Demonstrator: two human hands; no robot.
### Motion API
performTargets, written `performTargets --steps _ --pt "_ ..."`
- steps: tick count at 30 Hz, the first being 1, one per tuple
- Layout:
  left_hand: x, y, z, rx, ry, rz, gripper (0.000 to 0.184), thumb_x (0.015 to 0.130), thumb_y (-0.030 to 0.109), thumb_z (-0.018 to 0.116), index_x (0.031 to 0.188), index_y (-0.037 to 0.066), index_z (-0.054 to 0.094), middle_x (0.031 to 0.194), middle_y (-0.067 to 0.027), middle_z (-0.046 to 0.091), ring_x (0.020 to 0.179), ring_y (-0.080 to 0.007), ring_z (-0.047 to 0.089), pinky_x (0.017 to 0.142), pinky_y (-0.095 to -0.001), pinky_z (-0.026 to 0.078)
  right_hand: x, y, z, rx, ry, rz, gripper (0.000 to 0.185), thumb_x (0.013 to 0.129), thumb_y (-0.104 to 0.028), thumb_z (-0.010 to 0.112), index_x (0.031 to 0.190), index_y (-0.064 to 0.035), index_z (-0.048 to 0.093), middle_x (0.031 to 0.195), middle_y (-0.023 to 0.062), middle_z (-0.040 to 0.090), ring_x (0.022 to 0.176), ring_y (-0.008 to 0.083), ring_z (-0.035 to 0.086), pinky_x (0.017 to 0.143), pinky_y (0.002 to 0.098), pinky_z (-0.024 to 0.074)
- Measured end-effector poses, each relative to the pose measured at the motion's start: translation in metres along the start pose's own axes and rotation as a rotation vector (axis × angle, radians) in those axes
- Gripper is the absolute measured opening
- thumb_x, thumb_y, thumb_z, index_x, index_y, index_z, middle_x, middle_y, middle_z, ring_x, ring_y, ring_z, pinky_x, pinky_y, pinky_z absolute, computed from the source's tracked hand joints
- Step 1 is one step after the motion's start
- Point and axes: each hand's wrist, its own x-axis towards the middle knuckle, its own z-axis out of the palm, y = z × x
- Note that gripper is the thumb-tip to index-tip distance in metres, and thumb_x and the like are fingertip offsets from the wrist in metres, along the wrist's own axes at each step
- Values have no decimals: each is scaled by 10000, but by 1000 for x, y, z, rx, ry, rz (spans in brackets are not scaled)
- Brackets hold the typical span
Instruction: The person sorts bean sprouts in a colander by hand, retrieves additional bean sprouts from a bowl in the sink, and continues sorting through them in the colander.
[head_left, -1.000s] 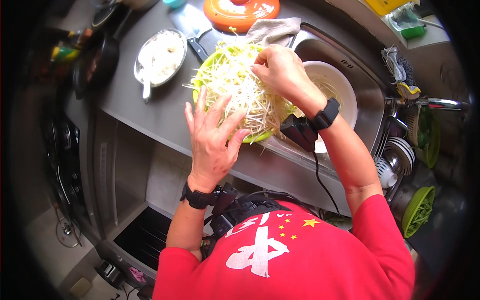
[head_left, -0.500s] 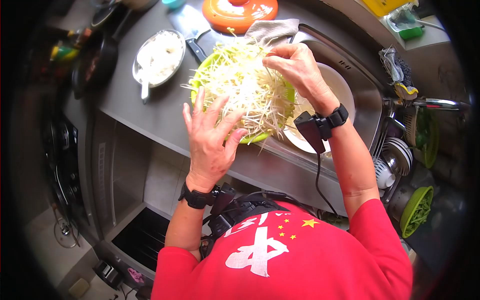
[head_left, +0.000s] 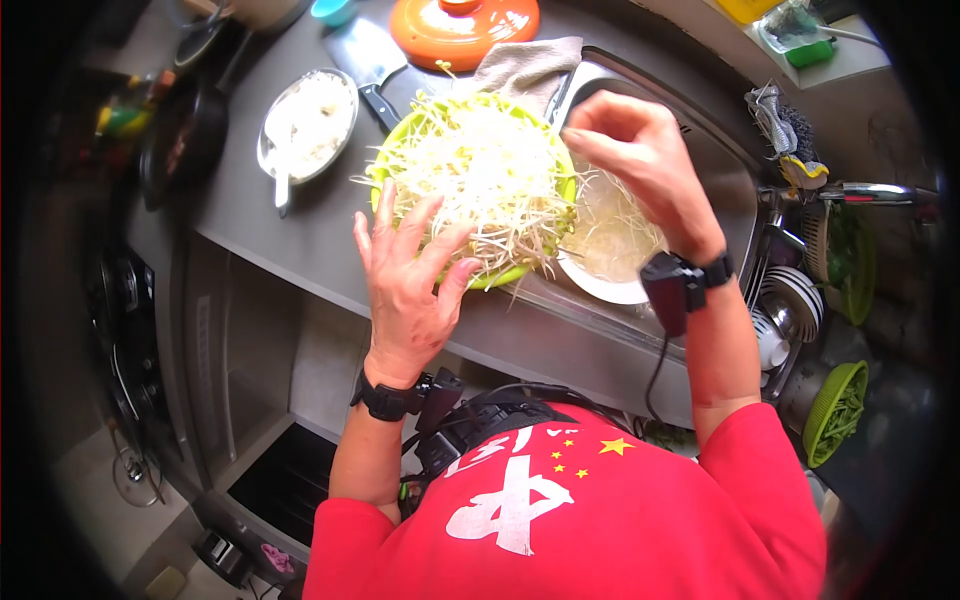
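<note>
A heap of bean sprouts [head_left: 480, 180] fills a green basket [head_left: 497, 277] at the counter's edge beside the sink. My left hand [head_left: 412, 255] lies with fingers spread against the near left side of the heap. Above a white bowl [head_left: 612, 290] in the sink hovers my right hand [head_left: 640, 150], its thumb and fingers pinched together. Whatever sits between those fingertips is too small to make out. The white bowl holds water with some loose sprouts floating in it, and my right hand and wrist partly cover it.
Left of the basket stand a bowl of white food [head_left: 310, 125] with a spoon and a cleaver [head_left: 368, 60]. An orange lid [head_left: 465, 30] and a grey cloth [head_left: 525, 68] lie behind. The faucet [head_left: 880, 195] and a dish rack with striped bowls [head_left: 792, 300] are at right.
My right hand has moved right, from the edge of the sprout heap to over the white bowl. My left hand stays at the heap.
</note>
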Motion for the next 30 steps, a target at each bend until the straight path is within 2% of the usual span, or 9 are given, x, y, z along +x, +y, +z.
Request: performTargets --steps 6,8,10,11,14,16,20,23,30 --pt "0 -3 -1 -13 -2 5 269 846 212 724 1108 152 728 1341 -105 576 1403 -423 354 1132 -660 166 -93 42 -95 111 -209 378 232 907 -224 654 767 -39 640 789 -26 590 743 50 531 661 197 396" --pt "-1 -2 -2 -5 -15 -10 268 857 220 722 1110 131 724 1358 -97 575 1423 -403 340 1157 -618 160 -118 59 -105 -241 -253 844 195 843 -194 706 813 -3 683 770 26 625 725 94 566 653 232 444" --pt "0 -3 -1 -16 -15 -2 272 856 215 721 1116 133 722 1360 -97 573 1420 -403 344 1158 -615 162 -144 102 -102 -1713 -363 287 260 763 -195 778 913 9 718 751 97 663 685 152 610 648 274 491" --pt "0 -4 0 -21 -11 -2 274 856 213 720 1119 134 721 1361 -98 572 1419 -403 346 1159 -614 162 -142 95 -103 -1184 -142 377 241 752 -116 785 949 4 715 781 133 680 680 187 642 655 294 508" --pt "1 -3 0 -11 -18 4 289 854 209 720 1133 136 718 1362 -97 569 1416 -401 351 1158 -615 165 -90 55 -59 -622 75 173 130 823 -72 717 936 -8 714 803 152 679 750 278 669 700 343 528" --pt "2 -2 0 -11 -10 17 285 849 223 725 1119 133 720 1337 -111 572 1396 -415 367 1129 -658 177 -53 45 -32 -489 57 -115 84 846 -24 677 922 -1 705 819 136 669 726 270 656 670 348 512" --pt "1 0 -1 3 -15 15 284 843 225 728 1114 143 723 1324 -114 574 1386 -420 375 1116 -679 185 6 14 18 -525 35 -354 66 834 -64 691 894 -47 715 781 116 623 723 278 628 674 371 505" --pt "-1 1 -2 16 -33 -17 277 864 236 714 1125 145 724 1362 -97 568 1419 -400 348 1156 -623 163 38 28 34 -602 2 -455 66 828 -77 690 885 -81 724 830 102 621 827 289 632 744 395 510" --pt "0 -1 0 -9 -15 -21 278 859 244 722 1121 150 728 1354 -97 575 1414 -399 360 1159 -622 159 54 32 44 -854 -60 -510 89 801 -58 709 886 -83 718 883 83 612 923 275 629 788 387 508"
